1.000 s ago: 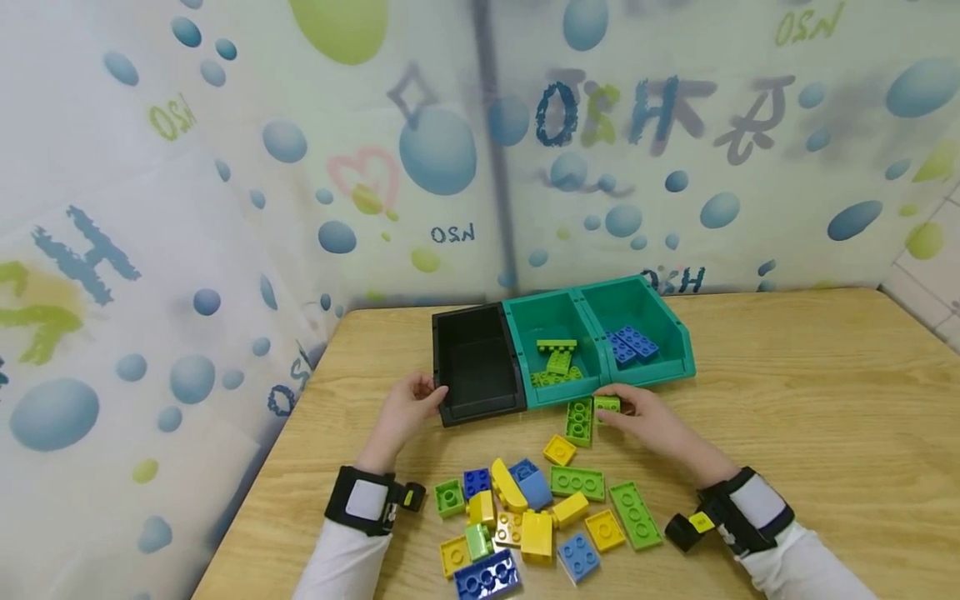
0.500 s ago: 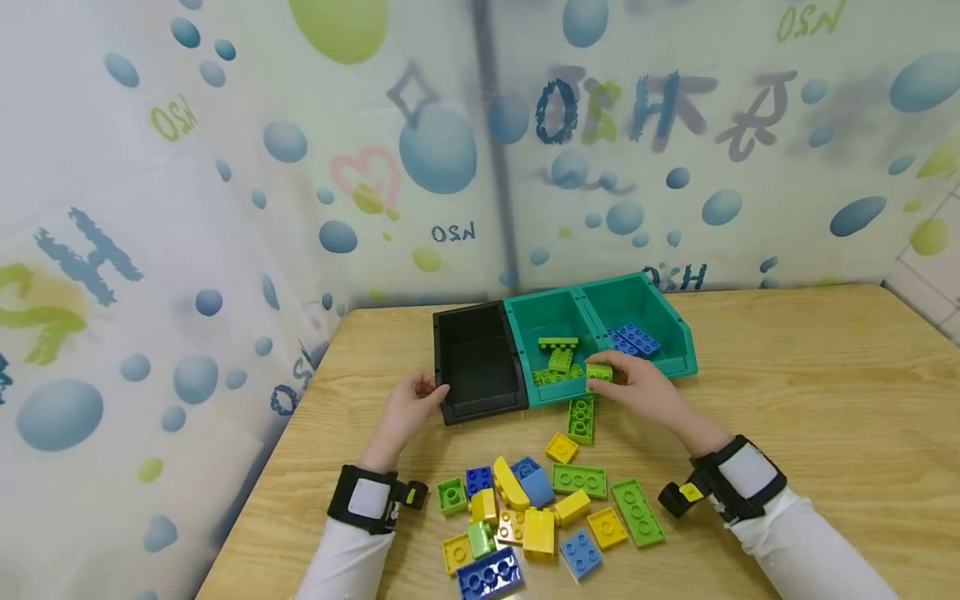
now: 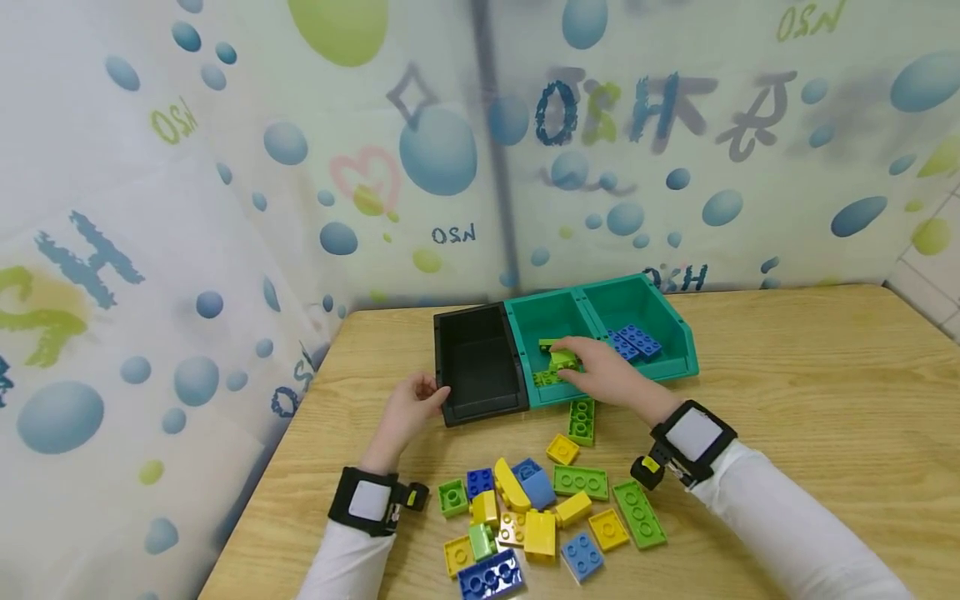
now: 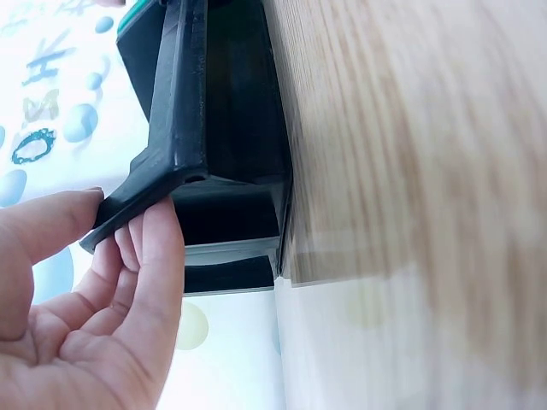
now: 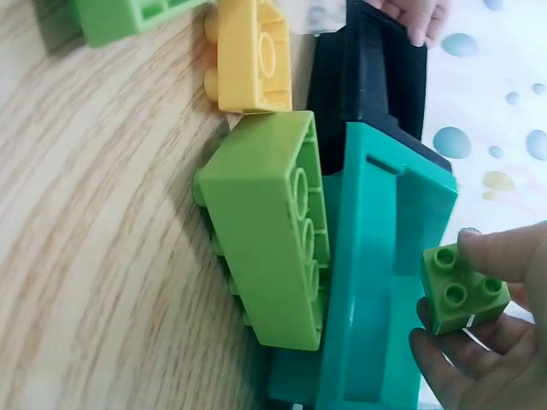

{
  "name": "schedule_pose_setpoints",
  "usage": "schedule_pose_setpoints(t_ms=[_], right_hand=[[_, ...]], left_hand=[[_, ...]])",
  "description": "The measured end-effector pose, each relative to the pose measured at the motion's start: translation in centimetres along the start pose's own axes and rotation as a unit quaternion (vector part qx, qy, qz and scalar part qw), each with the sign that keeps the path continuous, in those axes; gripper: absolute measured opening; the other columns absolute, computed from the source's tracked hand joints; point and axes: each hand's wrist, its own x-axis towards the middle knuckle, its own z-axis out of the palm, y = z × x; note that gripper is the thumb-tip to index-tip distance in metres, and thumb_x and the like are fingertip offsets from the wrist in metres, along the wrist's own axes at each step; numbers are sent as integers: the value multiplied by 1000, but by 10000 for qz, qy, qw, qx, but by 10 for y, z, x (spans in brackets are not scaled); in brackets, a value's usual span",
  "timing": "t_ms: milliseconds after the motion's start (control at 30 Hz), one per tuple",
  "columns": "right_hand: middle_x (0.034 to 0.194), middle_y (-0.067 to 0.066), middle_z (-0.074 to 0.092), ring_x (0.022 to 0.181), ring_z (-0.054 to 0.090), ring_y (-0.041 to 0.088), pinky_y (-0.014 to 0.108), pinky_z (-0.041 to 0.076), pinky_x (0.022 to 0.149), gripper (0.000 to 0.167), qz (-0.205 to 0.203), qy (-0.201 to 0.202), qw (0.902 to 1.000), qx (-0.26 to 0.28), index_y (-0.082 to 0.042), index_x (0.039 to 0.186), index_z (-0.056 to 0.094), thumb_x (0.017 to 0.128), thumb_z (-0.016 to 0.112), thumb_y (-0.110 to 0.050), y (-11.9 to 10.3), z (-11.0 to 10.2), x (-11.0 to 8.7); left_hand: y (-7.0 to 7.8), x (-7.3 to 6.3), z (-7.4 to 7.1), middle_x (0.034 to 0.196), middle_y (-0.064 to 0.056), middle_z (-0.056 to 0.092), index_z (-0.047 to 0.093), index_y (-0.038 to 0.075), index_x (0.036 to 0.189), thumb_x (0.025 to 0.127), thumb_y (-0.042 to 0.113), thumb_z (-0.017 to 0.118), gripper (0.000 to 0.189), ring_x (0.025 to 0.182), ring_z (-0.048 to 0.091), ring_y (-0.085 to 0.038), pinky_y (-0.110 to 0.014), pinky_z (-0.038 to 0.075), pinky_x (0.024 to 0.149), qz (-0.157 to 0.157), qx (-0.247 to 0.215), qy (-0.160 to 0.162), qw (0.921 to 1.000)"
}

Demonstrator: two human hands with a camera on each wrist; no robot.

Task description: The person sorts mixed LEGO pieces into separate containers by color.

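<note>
My left hand (image 3: pixel 407 414) pinches the near left rim of the black bin (image 3: pixel 480 367), thumb above and fingers beneath, as the left wrist view shows. Over the middle teal bin (image 3: pixel 542 393), my right hand (image 3: pixel 603 372) holds a small green building brick (image 5: pixel 457 289) between thumb and fingers, studs showing in the right wrist view. Other green bricks (image 3: pixel 546 378) lie in that bin, partly covered by the hand. Just in front of it on the table is a longer green brick (image 3: pixel 581 421), its hollow underside showing.
The right teal bin (image 3: pixel 686 350) contains blue bricks (image 3: pixel 637 340). Nearer on the wooden table (image 3: pixel 810 400) are several loose bricks, among them a yellow brick (image 3: pixel 540 533), a dark blue brick (image 3: pixel 491 575) and a flat green brick (image 3: pixel 640 514). A patterned curtain (image 3: pixel 420 233) hangs behind.
My right hand has lifted the small green brick from beside the long one and carried it up and left over the middle teal bin. The left hand stays on the black rim.
</note>
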Motion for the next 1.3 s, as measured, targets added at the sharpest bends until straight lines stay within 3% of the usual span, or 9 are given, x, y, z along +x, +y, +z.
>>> schedule_pose_setpoints(t_ms=[100, 600, 733, 833, 967, 1300], right_hand=[[132, 20, 54, 123, 50, 37, 51, 43, 100, 39, 8, -42, 10000, -61, 0, 129, 52, 91, 60, -10, 0, 4, 5], [130, 19, 56, 121, 50, 37, 49, 43, 101, 41, -18, -170, 9977, -658, -1, 130, 55, 93, 59, -17, -1, 20, 18], [115, 16, 57, 100, 53, 28, 38, 50, 81, 42, 41, -255, 9967, -771, -2, 134, 51, 96, 54, -19, -2, 21, 17], [101, 12, 52, 83, 45, 20, 30, 40, 65, 43, 112, -323, 9970, -692, 0, 137, 47, 98, 50, -18, -2, 21, 18], [98, 11, 51, 77, 43, 18, 27, 36, 62, 45, 242, -412, 9967, -653, 3, 139, 42, 100, 46, -19, -4, 22, 18], [132, 20, 33, 112, 34, 30, 41, 41, 85, 62, 438, -828, 9925, -788, -4, 151, 16, 100, 47, -23, -10, 27, 13]], left_hand=[[0, 0, 0, 82, -7, 53, 54, 2, 89, 91, 14, 64, 15, 73, 58, -16, -33, 58, 71, 0, -23, 13, 10000], [-1, 0, 0, 82, -8, 53, 54, 1, 89, 90, 13, 64, 16, 72, 58, -17, -33, 58, 70, 14, -5, 4, 10000], [-1, 0, 0, 82, -8, 53, 54, 1, 89, 90, 13, 64, 16, 73, 58, -17, -33, 58, 70, 15, 10, -9, 10000], [-1, 1, 0, 82, -8, 53, 54, 1, 89, 90, 13, 64, 15, 73, 59, -17, -33, 58, 71, 14, -34, -8, 10000], [-1, 1, 0, 82, -8, 53, 54, 1, 88, 91, 13, 63, 15, 73, 58, -17, -33, 58, 71, 25, -59, -17, 10000], [-2, 0, 0, 82, -8, 53, 54, 1, 89, 91, 13, 63, 15, 74, 58, -17, -34, 58, 71, 47, -48, -19, 10000]])
